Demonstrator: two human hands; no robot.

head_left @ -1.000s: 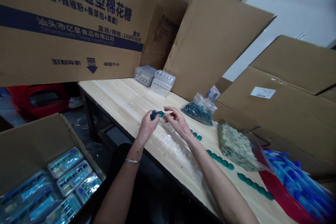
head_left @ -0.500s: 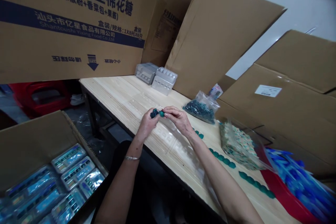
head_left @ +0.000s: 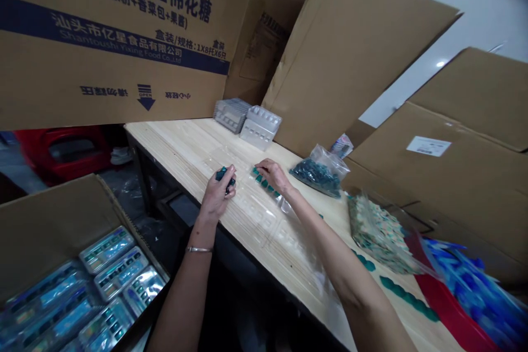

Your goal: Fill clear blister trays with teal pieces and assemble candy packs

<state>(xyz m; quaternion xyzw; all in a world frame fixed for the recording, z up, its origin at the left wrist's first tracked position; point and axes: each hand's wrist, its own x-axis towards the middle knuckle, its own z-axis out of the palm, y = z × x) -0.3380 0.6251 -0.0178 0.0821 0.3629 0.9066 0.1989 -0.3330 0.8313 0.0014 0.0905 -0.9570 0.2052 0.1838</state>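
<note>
My left hand point(head_left: 218, 192) is closed around several dark teal, shiny, gem-like pieces point(head_left: 225, 177), held above the near side of the table. To its right, my right hand point(head_left: 274, 176) has its fingers pinched at the far end of a row of teal pieces point(head_left: 264, 182). A teal piece shows right at those fingertips. This row sits in a clear plastic tray point(head_left: 284, 204), partly hidden by my right hand and forearm. More clear trays point(head_left: 251, 209) lie flat along the table, hard to tell from the wood.
Stacked clear trays point(head_left: 231, 114) stand at the back. A bag of dark teal pieces point(head_left: 315, 176), a bag of pale pieces point(head_left: 377, 231), teal rows point(head_left: 408, 297) and a red container of blue items point(head_left: 466, 280) are right. An open carton point(head_left: 53, 220) holds filled packs lower left.
My hands were together at the teal pieces and have moved apart. The left drew back left; the right went to the tray, where a teal row now shows.
</note>
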